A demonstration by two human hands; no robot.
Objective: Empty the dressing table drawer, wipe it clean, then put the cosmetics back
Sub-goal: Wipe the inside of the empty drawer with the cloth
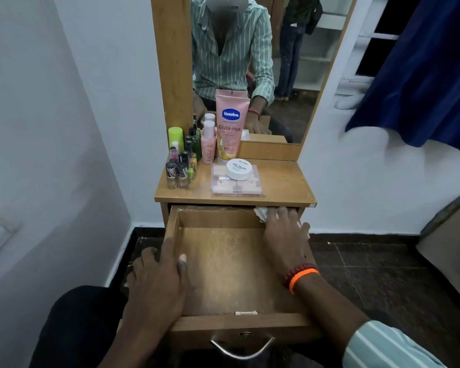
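Left hand lies flat, fingers spread, on the empty drawer rim; right hand fingers apparently press a cloth into its far right corner.

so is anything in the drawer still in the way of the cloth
Nothing visible. The drawer floor is bare; the right hand presses the cloth into the back right corner, and the left hand rests on the left wall.

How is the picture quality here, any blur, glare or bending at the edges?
Head view: dim, even indoor light with no hard glare; the wide lens bows the walls and the mirror frame outward near the edges; the Vaseline tube label reads sharply, while the cloth under the right hand and the blue curtain look soft; the left hand shades the drawer floor.
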